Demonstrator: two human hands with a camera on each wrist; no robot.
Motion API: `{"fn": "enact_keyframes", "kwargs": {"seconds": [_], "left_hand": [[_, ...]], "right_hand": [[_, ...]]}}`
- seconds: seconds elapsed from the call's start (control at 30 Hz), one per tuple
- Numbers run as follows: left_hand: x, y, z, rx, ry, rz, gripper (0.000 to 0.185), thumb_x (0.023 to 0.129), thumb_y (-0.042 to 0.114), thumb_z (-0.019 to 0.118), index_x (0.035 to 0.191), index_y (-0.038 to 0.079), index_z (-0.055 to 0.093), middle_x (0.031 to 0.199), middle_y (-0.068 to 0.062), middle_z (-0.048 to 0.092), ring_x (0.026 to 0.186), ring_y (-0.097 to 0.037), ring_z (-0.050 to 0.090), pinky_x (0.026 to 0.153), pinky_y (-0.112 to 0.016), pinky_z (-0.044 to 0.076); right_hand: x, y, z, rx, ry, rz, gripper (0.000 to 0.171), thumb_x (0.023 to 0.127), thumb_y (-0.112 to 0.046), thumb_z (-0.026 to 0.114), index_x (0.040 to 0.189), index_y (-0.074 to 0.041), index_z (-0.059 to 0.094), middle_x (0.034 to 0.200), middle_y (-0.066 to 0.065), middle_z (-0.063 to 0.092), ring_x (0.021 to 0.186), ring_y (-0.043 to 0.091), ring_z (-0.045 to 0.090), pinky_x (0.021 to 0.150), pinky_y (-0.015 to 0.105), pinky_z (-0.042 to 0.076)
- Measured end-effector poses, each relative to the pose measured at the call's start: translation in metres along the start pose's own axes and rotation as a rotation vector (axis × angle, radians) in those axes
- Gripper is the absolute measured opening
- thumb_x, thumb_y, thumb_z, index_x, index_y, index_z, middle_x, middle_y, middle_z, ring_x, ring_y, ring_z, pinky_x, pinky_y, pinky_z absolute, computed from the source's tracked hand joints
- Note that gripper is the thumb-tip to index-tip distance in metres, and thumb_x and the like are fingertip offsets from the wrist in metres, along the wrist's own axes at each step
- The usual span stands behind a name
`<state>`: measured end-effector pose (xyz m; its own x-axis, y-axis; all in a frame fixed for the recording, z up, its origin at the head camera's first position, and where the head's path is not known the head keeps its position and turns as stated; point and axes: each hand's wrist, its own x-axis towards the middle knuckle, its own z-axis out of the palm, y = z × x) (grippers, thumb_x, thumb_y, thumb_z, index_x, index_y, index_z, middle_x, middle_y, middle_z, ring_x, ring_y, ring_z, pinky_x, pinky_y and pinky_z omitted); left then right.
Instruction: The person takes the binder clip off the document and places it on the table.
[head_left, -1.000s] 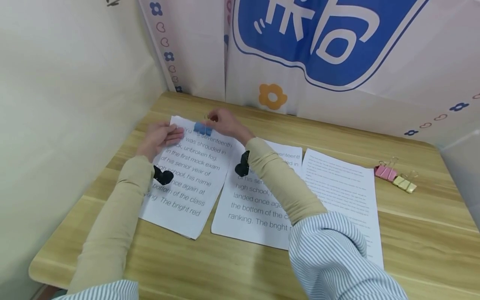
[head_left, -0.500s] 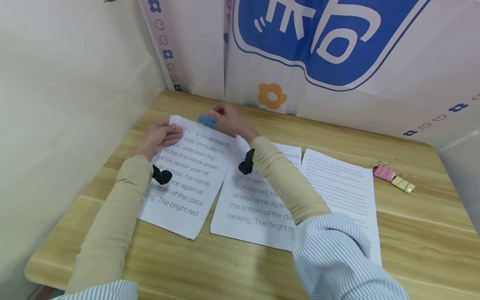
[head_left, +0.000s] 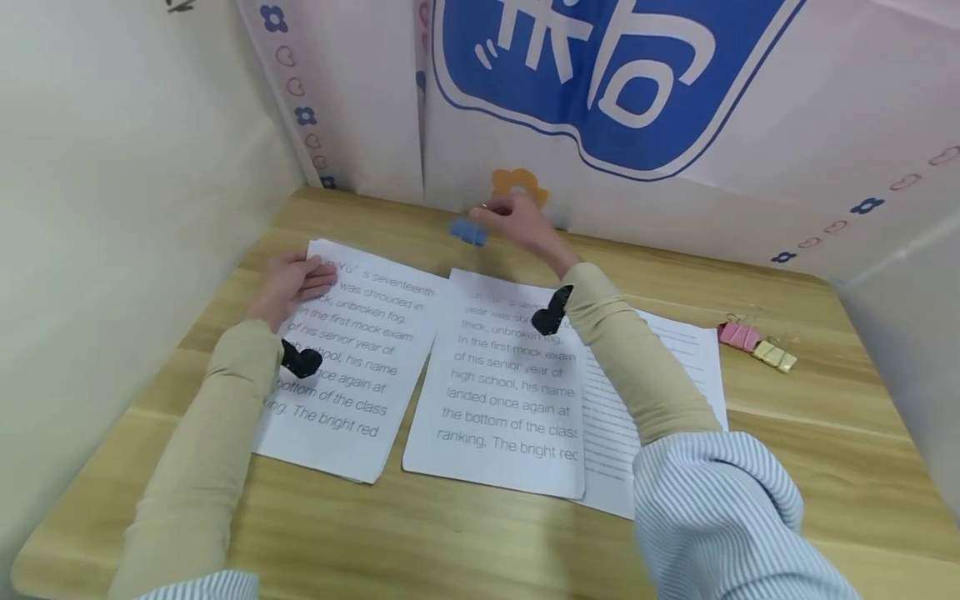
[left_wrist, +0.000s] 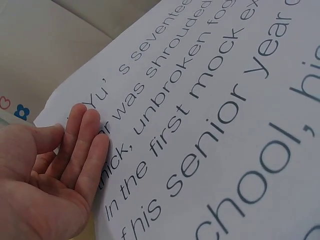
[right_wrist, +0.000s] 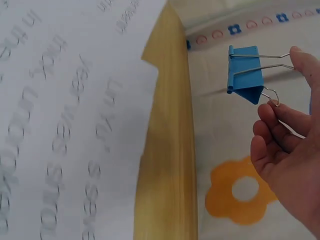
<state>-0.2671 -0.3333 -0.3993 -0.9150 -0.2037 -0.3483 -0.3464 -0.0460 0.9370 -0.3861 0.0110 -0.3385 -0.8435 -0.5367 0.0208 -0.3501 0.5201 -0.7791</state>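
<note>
Over the far edge of the pale wooden table (head_left: 825, 433), pinched the small blue metal binder clip (head_left: 468, 232) by its wire handles in the right hand (head_left: 517, 221), pressed the flat, straight-fingered left hand (head_left: 288, 282) on the far corner of the left white printed sheet (head_left: 360, 350); probably needed a firm, even squeeze.

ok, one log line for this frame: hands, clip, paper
left hand: flat on left sheet | right hand: pinches blue binder clip by handles, lifted off table

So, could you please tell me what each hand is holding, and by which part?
The right hand holds the blue binder clip by its wire handles; the left hand holds nothing, fingers flat on the left sheet.
</note>
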Motion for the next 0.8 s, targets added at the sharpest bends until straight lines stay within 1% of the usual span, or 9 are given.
{"fn": "enact_keyframes", "kwargs": {"seconds": [0.07,0.13,0.23,0.27,0.4,0.53,0.67,0.8], "left_hand": [[0.001,-0.001,0.000,-0.018,0.023,-0.012,0.048,0.100,0.022,0.045,0.142,0.002,0.031,0.078,0.012,0.067,0.080,-0.002,0.067,0.083,-0.018,0.056],[0.002,-0.002,0.001,-0.034,0.044,-0.018,0.051,0.100,0.022,0.044,0.145,0.002,0.028,0.077,0.012,0.066,0.079,-0.001,0.067,0.083,-0.017,0.056],[0.003,-0.004,0.002,-0.071,0.071,-0.026,0.055,0.100,0.021,0.044,0.148,0.003,0.024,0.076,0.013,0.066,0.078,-0.001,0.067,0.082,-0.017,0.056],[0.004,-0.004,0.003,-0.078,0.079,-0.029,0.055,0.100,0.021,0.044,0.148,0.003,0.024,0.075,0.013,0.066,0.077,-0.001,0.067,0.082,-0.016,0.056],[0.005,-0.004,0.008,-0.070,0.091,-0.034,0.055,0.100,0.022,0.045,0.148,0.003,0.024,0.077,0.013,0.066,0.079,-0.001,0.067,0.084,-0.017,0.056],[0.005,-0.003,0.013,-0.077,0.107,-0.053,0.056,0.100,0.022,0.045,0.148,0.004,0.024,0.078,0.012,0.065,0.081,-0.001,0.067,0.087,-0.017,0.055],[0.005,-0.003,0.015,-0.103,0.132,-0.063,0.057,0.099,0.022,0.046,0.148,0.004,0.023,0.074,0.012,0.066,0.079,-0.001,0.068,0.084,-0.017,0.055],[0.005,-0.004,0.017,-0.111,0.149,-0.075,0.057,0.100,0.021,0.046,0.149,0.006,0.022,0.072,0.013,0.065,0.077,-0.001,0.068,0.081,-0.015,0.056]], "right_hand": [[-0.005,0.006,-0.011,0.006,0.015,0.028,0.052,0.089,-0.048,0.058,0.124,-0.010,0.061,0.111,0.006,0.062,0.097,0.015,0.054,0.081,0.027,0.048],[-0.010,0.013,-0.020,0.014,0.026,0.047,0.053,0.090,-0.046,0.059,0.127,-0.009,0.059,0.119,0.007,0.061,0.103,0.015,0.054,0.086,0.027,0.049],[-0.019,0.023,-0.034,0.036,0.040,0.060,0.049,0.091,-0.043,0.059,0.125,-0.008,0.061,0.116,0.009,0.061,0.100,0.017,0.053,0.084,0.028,0.047],[-0.023,0.027,-0.039,0.043,0.046,0.070,0.049,0.091,-0.043,0.059,0.125,-0.008,0.061,0.116,0.008,0.061,0.100,0.016,0.053,0.085,0.028,0.047],[-0.044,0.043,-0.061,0.045,0.065,0.110,0.049,0.091,-0.044,0.058,0.123,-0.007,0.062,0.115,0.009,0.061,0.099,0.017,0.052,0.091,0.035,0.047],[-0.067,0.062,-0.085,0.030,0.095,0.179,0.053,0.091,-0.045,0.058,0.127,-0.006,0.058,0.123,0.012,0.059,0.107,0.020,0.051,0.097,0.040,0.046],[-0.089,0.084,-0.107,0.002,0.106,0.253,0.057,0.092,-0.045,0.055,0.131,-0.003,0.054,0.130,0.017,0.055,0.115,0.029,0.049,0.101,0.048,0.044],[-0.112,0.102,-0.127,-0.032,0.112,0.304,0.060,0.093,-0.046,0.053,0.133,-0.001,0.051,0.136,0.019,0.051,0.122,0.032,0.047,0.104,0.052,0.042]]}}
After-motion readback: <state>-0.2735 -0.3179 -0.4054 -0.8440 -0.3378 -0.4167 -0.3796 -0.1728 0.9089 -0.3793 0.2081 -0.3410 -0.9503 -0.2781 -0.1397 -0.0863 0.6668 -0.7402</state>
